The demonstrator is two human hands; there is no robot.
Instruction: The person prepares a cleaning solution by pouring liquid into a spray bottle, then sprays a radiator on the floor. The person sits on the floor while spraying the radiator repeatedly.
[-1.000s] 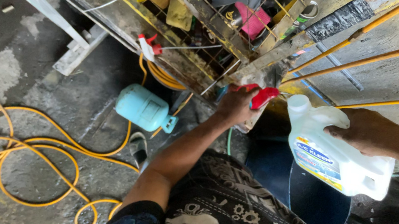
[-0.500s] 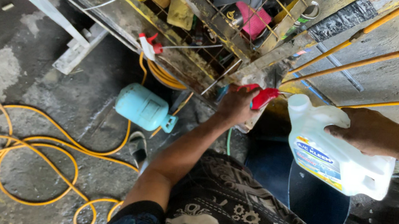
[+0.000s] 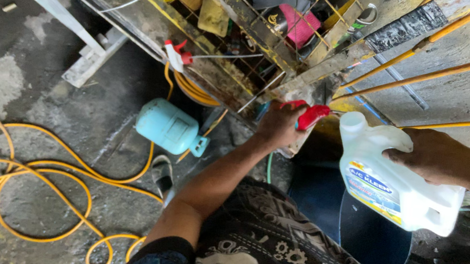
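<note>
Evidently the white plastic jug (image 3: 395,181), stiff but probably heavy and slick if full, is held tilted over the dark bucket (image 3: 372,239) by the right hand (image 3: 427,155), clamped through its handle, while the left hand (image 3: 276,125) is closed on a red trigger sprayer (image 3: 309,115).

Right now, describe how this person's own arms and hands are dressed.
Both hands, left hand and right hand, are bare, with no gloves, rings or watch visible. The forearms are uncovered; the left arm ends in a short dark blue sleeve of a dark shirt with pale printed patterns.
</note>
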